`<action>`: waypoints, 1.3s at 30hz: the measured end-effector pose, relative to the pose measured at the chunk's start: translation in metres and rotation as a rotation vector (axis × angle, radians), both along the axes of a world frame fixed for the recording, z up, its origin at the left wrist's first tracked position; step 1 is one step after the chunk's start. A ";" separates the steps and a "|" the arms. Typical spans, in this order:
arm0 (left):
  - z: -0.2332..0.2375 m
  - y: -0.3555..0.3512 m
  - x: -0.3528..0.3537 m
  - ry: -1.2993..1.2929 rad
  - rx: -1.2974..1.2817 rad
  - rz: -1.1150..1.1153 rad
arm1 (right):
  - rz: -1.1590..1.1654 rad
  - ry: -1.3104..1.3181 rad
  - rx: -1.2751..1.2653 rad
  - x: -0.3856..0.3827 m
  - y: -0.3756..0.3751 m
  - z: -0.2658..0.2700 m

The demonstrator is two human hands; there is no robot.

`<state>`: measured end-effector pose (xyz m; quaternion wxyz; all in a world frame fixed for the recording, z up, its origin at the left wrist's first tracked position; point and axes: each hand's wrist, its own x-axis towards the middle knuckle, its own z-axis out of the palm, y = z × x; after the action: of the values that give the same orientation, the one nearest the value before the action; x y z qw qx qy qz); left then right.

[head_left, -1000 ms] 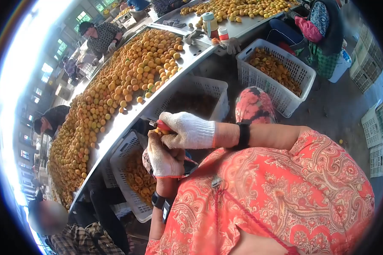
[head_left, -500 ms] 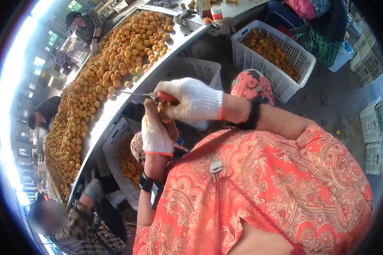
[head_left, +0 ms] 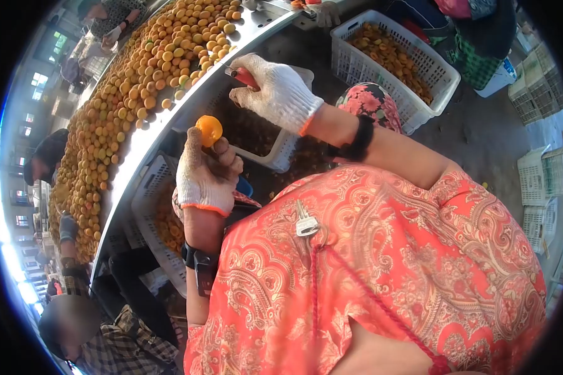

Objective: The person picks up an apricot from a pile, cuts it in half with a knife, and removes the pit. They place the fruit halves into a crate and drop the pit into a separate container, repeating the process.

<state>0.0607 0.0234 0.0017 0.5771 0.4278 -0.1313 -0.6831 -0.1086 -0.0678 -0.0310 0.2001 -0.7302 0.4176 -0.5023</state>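
My left hand (head_left: 201, 175), in a stained white glove, pinches an orange apricot half (head_left: 210, 129) upright between thumb and fingers. Its smooth, bright flesh shows. Up and to the right, my gloved right hand (head_left: 278, 90) is closed around a red-handled knife (head_left: 244, 76); most of the blade is hidden from this angle. A gap separates the two hands. Behind them runs the metal sorting table (head_left: 134, 159), heaped with whole apricots (head_left: 103, 134). Below the right hand stands a pale plastic crate (head_left: 283, 153) with dark contents.
A white crate (head_left: 441, 103) of apricot halves stands at upper right, another crate (head_left: 145, 209) of halves at lower left. Stacked crates (head_left: 535, 169) line the right side. A person in a checked shirt (head_left: 131, 340) sits at lower left; other people work across the table.
My hands have parted: the right moved up with the knife, the left moved left and now shows the apricot half. The person at lower left has reached a gloved hand up to the table.
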 end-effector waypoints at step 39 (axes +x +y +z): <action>-0.105 -0.307 0.169 -2.021 0.147 -0.514 | 0.229 0.020 0.776 -0.009 -0.040 -0.066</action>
<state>0.2296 -0.2833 -0.1029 0.0085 0.7932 -0.5978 -0.1159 -0.1171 -0.1079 -0.0965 0.5117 -0.6470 0.4941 -0.2745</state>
